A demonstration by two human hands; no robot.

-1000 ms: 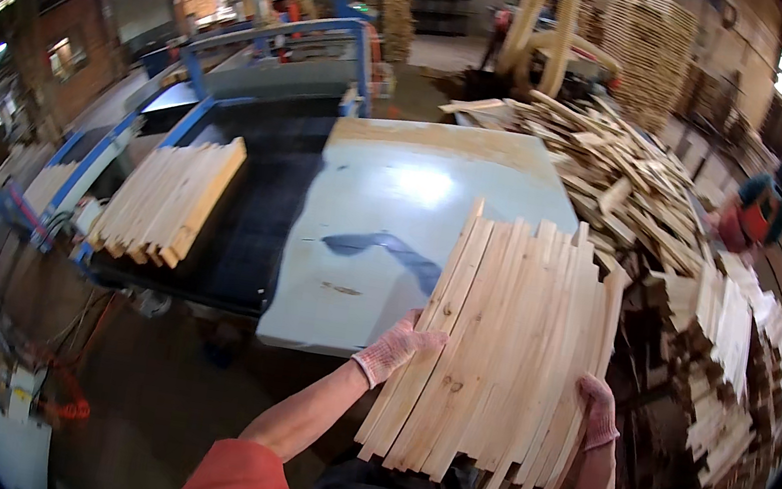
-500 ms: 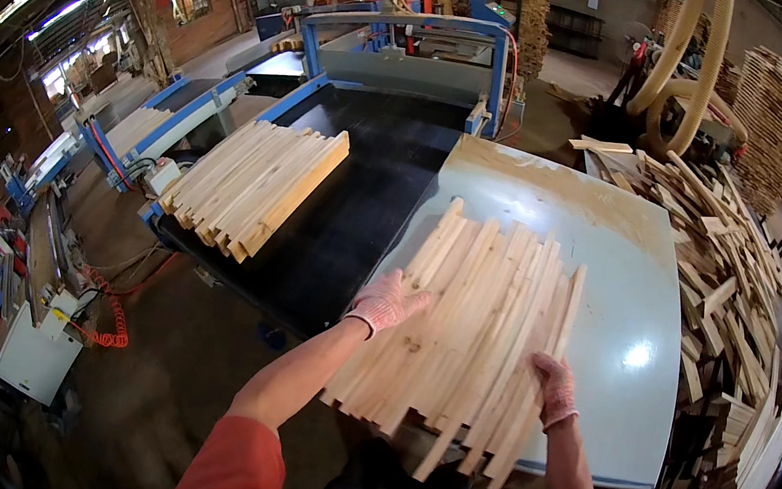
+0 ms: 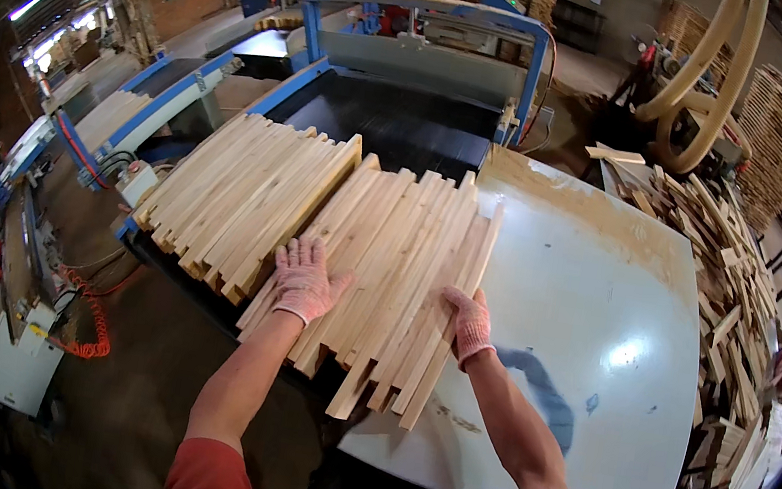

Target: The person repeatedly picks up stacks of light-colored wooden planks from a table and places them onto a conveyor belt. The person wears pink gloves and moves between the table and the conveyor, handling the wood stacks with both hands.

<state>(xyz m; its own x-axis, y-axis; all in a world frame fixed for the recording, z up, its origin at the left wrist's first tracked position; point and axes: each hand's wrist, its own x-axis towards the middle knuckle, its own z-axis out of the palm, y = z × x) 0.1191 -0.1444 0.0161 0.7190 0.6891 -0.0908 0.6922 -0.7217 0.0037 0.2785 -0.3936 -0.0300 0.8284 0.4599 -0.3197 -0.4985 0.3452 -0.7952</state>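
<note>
A row of pale wooden strips (image 3: 383, 269), laid side by side with uneven ends, lies across the black conveyor belt (image 3: 385, 114) and the left edge of the shiny metal table (image 3: 586, 294). My left hand (image 3: 306, 283), in a pinkish knit glove, lies flat on its left part with the fingers spread. Gloved the same way, my right hand (image 3: 468, 327) grips the outermost strips at the right edge, thumb on top; its fingertips are partly hidden. Close by on the left, a second row of wooden strips (image 3: 235, 189) rests on the belt.
A blue machine frame (image 3: 426, 9) spans the belt's far end. Beyond the metal table, a heap of loose wood offcuts (image 3: 722, 294) lies on the right. A white cabinet (image 3: 22, 356) and a coiled red hose (image 3: 88, 311) stand at the left.
Both hands have moved left with the row of strips, off most of the metal table and up beside the other row on the belt. My left hand now lies flatter on top.
</note>
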